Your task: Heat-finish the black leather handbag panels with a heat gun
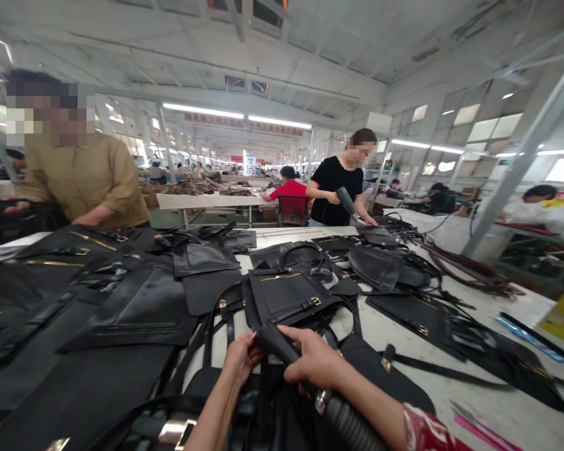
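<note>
My right hand (316, 362) is wrapped around a black hose nozzle (282, 346), whose ribbed hose (352, 426) runs down to the bottom edge behind a metal clamp. Close to the nozzle's tip, my left hand (241, 358) is closed with its fingertips pinched; what they hold is hidden, though black straps hang just below. Directly beyond both hands lies a black leather bag (286, 293) with a gold zip and a gold buckle. Another black bag with a gold buckle (176, 432) is partly visible under my left forearm.
Black bags (136, 307) are heaped on the left. More bags (418, 319) and brown straps (470, 269) lie on the white table (512, 313) at right, with pink-handled scissors (484, 432). One co-worker (341, 188) opposite holds a similar nozzle; another (82, 175) stands left.
</note>
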`<state>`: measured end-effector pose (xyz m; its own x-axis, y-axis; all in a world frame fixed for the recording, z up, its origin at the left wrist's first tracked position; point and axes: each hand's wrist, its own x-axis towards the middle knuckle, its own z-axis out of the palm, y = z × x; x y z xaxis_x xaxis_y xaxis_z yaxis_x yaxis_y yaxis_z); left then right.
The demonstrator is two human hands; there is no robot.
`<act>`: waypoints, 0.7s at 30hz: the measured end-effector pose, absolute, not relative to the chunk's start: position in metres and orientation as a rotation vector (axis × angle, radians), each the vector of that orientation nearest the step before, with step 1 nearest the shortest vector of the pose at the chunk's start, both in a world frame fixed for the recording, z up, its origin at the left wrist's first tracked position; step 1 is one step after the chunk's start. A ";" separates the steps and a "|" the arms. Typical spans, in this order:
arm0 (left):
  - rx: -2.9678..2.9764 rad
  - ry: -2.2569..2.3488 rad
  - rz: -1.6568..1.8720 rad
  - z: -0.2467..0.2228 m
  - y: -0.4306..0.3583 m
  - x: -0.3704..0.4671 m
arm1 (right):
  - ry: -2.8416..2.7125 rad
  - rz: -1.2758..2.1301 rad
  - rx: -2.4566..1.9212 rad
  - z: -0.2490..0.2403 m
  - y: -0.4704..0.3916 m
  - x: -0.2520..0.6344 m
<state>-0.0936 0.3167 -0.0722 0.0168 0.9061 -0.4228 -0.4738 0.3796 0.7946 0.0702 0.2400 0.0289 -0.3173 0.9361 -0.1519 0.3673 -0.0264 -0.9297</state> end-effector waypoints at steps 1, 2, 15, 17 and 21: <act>0.505 1.092 1.144 -0.070 0.316 -0.093 | -1.680 1.343 -1.362 0.028 0.243 0.070; 0.505 1.104 1.144 -0.068 0.314 -0.093 | -1.648 1.335 -1.354 0.027 0.245 0.069; 0.586 1.250 1.182 -0.044 0.340 -0.053 | -1.262 1.593 -1.095 0.064 0.153 0.139; 0.657 1.278 1.297 -0.029 0.367 -0.047 | -1.196 1.587 -1.129 0.066 0.141 0.154; 0.905 1.265 1.530 0.010 0.424 -0.046 | -1.086 1.500 -1.252 0.061 0.125 0.185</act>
